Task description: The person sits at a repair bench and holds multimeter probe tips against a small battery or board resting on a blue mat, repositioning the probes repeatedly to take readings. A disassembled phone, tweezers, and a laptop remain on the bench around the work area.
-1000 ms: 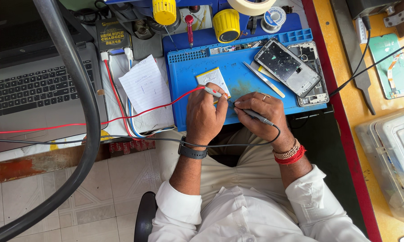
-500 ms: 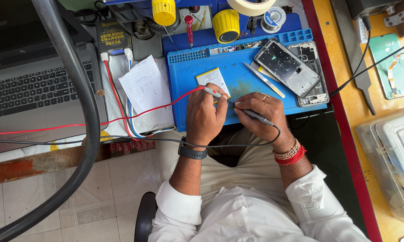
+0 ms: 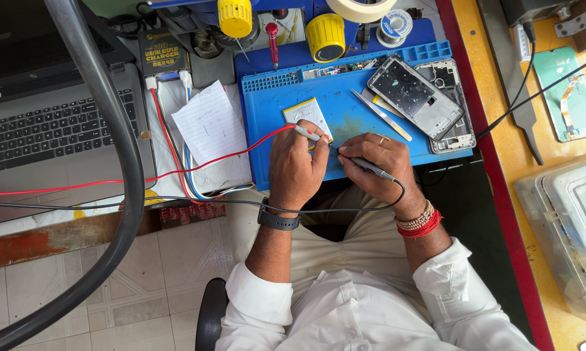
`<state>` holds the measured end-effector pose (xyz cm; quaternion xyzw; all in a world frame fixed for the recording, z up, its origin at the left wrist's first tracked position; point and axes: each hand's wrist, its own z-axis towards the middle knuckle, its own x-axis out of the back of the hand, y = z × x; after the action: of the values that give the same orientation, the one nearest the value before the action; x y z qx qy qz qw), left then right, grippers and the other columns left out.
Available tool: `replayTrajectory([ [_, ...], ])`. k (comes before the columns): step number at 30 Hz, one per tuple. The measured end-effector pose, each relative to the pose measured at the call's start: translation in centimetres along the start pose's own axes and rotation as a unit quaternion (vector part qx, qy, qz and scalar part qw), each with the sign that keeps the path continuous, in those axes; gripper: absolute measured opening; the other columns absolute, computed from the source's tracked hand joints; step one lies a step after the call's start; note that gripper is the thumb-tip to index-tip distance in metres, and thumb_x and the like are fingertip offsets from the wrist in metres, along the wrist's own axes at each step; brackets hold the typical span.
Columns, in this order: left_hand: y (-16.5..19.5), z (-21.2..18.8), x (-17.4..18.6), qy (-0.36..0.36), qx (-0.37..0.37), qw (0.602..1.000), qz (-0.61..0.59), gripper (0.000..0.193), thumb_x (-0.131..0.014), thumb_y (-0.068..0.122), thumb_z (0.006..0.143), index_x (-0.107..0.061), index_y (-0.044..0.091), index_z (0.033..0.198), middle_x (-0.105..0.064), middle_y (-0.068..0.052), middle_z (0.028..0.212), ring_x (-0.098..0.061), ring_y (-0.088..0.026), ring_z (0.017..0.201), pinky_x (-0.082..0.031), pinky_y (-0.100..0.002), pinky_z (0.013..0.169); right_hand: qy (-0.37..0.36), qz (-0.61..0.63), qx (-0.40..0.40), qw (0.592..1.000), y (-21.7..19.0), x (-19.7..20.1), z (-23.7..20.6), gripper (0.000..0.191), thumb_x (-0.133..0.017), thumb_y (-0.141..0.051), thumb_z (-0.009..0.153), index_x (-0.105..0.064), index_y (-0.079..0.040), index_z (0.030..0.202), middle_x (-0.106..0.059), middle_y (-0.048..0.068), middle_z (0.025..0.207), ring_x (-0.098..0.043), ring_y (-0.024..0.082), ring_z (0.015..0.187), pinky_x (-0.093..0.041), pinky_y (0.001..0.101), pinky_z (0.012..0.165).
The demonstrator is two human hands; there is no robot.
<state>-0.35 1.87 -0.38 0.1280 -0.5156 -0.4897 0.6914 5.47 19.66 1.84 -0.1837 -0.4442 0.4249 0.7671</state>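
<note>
The left hand [image 3: 297, 170] was closed in a pinch grip on a red probe [image 3: 305, 133], whose red lead [image 3: 195, 166] ran off toward the left edge of the desk. The right hand [image 3: 382, 168] was closed in a pen-like grip on a black probe [image 3: 369, 167], its black lead [image 3: 345, 209] looping back under both wrists. Both probe tips met at the near edge of a flat, pale yellow battery pack [image 3: 307, 115], which lay on the blue work mat [image 3: 276, 140] just beyond the two grips, touching or nearly touching the left fingertips. Whether the tips made actual contact with the pack could not be told.

On the mat's right part lay an opened phone [image 3: 415, 96] with its dark, scuffed back upward, overlapping a bare phone frame [image 3: 450, 104] at the mat's right edge. A pair of metal tweezers [image 3: 382, 116] lay between the pack and the phone.

At the mat's far edge stood two yellow round caps [image 3: 325, 36], a small solder spool [image 3: 395, 25] with a blue label, and a roll of pale tape [image 3: 361, 8]. Left of the mat lay a white handwritten note [image 3: 208, 123], and behind it a small black rectangular box [image 3: 164, 57] bearing a yellow printed label. A grey laptop [image 3: 39, 130] occupied the left edge of the desk. On the yellow surface to the right lay a green phone back cover [image 3: 569, 94] and a clear plastic box [image 3: 575, 227].
</note>
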Motion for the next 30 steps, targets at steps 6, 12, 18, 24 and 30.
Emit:
replayTrajectory([
  [6,-0.13,-0.02,-0.08,0.000,-0.003,1.000,-0.003,0.008,-0.067,0.015,0.098,-0.062,0.009,0.101,-0.070,-0.004,0.096,-0.064,-0.026,0.093,-0.048,-0.043,0.089,0.002,0.000,0.000,1.000,0.11,-0.05,-0.09,0.020,-0.083,0.003,0.081,-0.072,-0.002,0.097,-0.075,0.010,0.099,-0.076,0.024,0.087,-0.060,0.0317,0.072],
  [12,-0.09,0.00,-0.07,0.001,-0.002,1.000,-0.008,0.007,-0.067,0.014,0.097,-0.062,0.010,0.101,-0.071,-0.004,0.096,-0.065,-0.026,0.092,-0.048,-0.043,0.088,0.004,-0.003,-0.002,1.000,0.14,-0.08,-0.09,0.020,-0.083,0.003,0.081,-0.072,-0.002,0.096,-0.075,0.010,0.098,-0.076,0.024,0.086,-0.060,0.0316,0.072],
  [18,0.16,0.09,0.02,0.003,-0.003,1.000,-0.004,0.009,-0.067,0.014,0.097,-0.061,0.009,0.102,-0.070,-0.005,0.094,-0.065,-0.027,0.093,-0.048,-0.043,0.088,0.005,-0.002,0.001,1.000,0.07,0.14,-0.06,0.021,-0.083,0.003,0.080,-0.072,-0.002,0.097,-0.075,0.011,0.098,-0.076,0.024,0.087,-0.061,0.0318,0.072],
  [24,0.18,0.09,-0.07,0.002,0.000,1.000,0.000,0.009,-0.067,0.015,0.097,-0.061,0.011,0.101,-0.071,-0.005,0.094,-0.065,-0.027,0.091,-0.048,-0.044,0.087,0.004,0.002,-0.001,1.000,0.04,0.01,-0.03,0.020,-0.083,0.003,0.081,-0.072,-0.002,0.097,-0.075,0.010,0.098,-0.076,0.023,0.087,-0.061,0.0315,0.072],
  [30,0.16,0.08,-0.01,-0.002,0.002,1.000,-0.003,0.009,-0.067,0.015,0.098,-0.061,0.010,0.103,-0.070,-0.005,0.092,-0.065,-0.027,0.092,-0.048,-0.044,0.087,0.000,0.002,-0.004,1.000,0.01,0.13,-0.04,0.020,-0.083,0.003,0.081,-0.072,-0.002,0.097,-0.075,0.011,0.098,-0.076,0.023,0.086,-0.060,0.0317,0.072],
])
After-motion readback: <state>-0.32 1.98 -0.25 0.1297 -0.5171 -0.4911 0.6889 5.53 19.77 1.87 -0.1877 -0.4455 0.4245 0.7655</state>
